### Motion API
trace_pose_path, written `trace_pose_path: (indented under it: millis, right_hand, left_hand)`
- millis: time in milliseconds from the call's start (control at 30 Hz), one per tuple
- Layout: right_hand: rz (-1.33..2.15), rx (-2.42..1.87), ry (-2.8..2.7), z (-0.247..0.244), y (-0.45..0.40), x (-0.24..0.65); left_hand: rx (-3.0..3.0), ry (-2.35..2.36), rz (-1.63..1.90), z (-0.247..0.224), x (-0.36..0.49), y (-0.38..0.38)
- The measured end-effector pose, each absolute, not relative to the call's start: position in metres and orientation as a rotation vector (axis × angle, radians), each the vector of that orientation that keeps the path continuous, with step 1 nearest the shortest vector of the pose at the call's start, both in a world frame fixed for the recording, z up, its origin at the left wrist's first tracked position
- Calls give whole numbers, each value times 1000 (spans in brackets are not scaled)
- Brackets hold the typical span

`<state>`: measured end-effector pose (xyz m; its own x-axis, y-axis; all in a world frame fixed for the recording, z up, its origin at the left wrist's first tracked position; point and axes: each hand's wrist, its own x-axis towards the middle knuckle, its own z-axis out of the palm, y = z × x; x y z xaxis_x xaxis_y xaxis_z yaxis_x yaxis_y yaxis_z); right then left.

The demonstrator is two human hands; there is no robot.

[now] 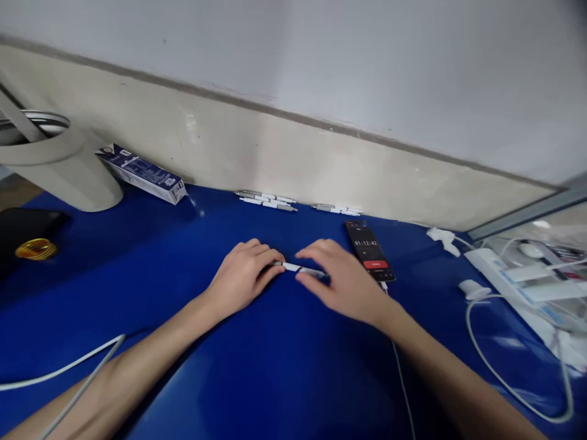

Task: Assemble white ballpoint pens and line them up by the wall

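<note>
A white pen [302, 269] with dark bands lies level just above or on the blue table, pointing left to right. My left hand [245, 272] pinches its left end between thumb and fingers. Around the pen's right end is my right hand [342, 278], thumb and forefinger apart, with a gap visible on either side of the barrel. Whether any of its hidden fingers touch the pen I cannot tell. Behind the hands, along the wall, several similar pens [268, 201] lie in one group, and a smaller group of pens [338, 209] lies to the right.
A phone [370, 250] showing a timer lies right of my right hand, its cable running forward. A blue-and-white box [142, 174] and a pale bucket [68, 171] stand back left, near a coil of yellow bangles [36, 249]. Power strips [518, 293] and cables crowd the right side.
</note>
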<state>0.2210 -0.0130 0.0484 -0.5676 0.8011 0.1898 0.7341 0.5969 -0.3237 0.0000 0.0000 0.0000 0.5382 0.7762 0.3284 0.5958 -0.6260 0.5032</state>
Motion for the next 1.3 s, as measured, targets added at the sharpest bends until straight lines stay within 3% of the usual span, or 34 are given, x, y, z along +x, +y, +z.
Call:
trace_pose_path:
  millis: [400, 1300]
  right_hand:
    - [313, -1244, -2468, 3, -6, 193]
    - [631, -1214, -2275, 1, -1, 198]
  left_hand:
    - [2544, 1287, 706, 3, -1, 1]
    - [2284, 1162, 940, 15, -11, 6]
